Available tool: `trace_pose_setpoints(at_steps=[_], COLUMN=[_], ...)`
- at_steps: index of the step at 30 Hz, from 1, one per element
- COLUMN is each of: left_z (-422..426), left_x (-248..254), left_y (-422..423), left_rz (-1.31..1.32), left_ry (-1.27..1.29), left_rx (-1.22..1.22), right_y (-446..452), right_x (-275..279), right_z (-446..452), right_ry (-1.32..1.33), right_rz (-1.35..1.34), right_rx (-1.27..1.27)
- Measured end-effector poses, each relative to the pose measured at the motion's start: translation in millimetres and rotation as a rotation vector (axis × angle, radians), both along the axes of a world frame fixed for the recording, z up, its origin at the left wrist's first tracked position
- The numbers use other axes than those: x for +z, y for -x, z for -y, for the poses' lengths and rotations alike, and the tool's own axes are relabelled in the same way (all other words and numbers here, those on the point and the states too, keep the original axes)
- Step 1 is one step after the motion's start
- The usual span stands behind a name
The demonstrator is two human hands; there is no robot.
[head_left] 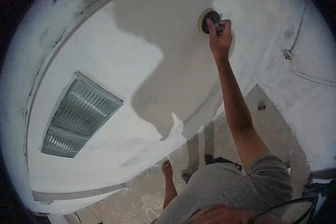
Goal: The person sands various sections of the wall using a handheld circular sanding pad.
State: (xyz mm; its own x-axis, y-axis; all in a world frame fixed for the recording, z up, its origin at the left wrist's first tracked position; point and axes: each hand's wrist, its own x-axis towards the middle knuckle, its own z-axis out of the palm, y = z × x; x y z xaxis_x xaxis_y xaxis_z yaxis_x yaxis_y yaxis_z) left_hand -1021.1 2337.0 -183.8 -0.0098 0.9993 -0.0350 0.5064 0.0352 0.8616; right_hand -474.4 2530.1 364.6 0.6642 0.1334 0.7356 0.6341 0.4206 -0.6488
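My right hand (pixel 221 37) is raised to the upper part of the white wall (pixel 190 71), with its fingers wrapped round a round dark pad (pixel 211 18) that has a yellowish rim. The pad's face is against or very close to the wall. Low down beside my body, my left hand (pixel 167 169) has its fingers curled in; whatever it may hold is too small to make out. A large shadow of my body falls across the wall.
A glass-block window (pixel 81 108) is set in the wall at left. Wires hang from a small fitting (pixel 288 56) on the right wall. A small dark object (pixel 261 105) lies on the rough floor (pixel 138 194). Dark items (pixel 321 184) stand at lower right.
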Motion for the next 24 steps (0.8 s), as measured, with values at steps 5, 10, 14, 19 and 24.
trace_pose_setpoints(at_steps=[5, 10, 14, 19, 24], left_z=[-21, -25, -14, 2, 12], left_x=[47, 28, -5, 14, 38], left_y=[-51, -63, -56, -57, -58], left_rz=[-0.047, 0.025, 0.178, 0.116, -0.050], left_ry=[0.094, 0.108, -0.010, 0.081, 0.016], left_rx=[-0.011, -0.070, -0.072, -0.026, -0.078], right_y=[15, -8, -27, -6, -3], right_x=[-44, -8, 27, -72, -88], right_z=[-8, -2, -3, -4, 6], right_ry=[-0.013, 0.036, -0.052, 0.040, 0.192], right_rz=[0.001, 0.033, 0.142, 0.110, -0.058], right_rx=[-0.026, 0.011, -0.011, 0.007, -0.009])
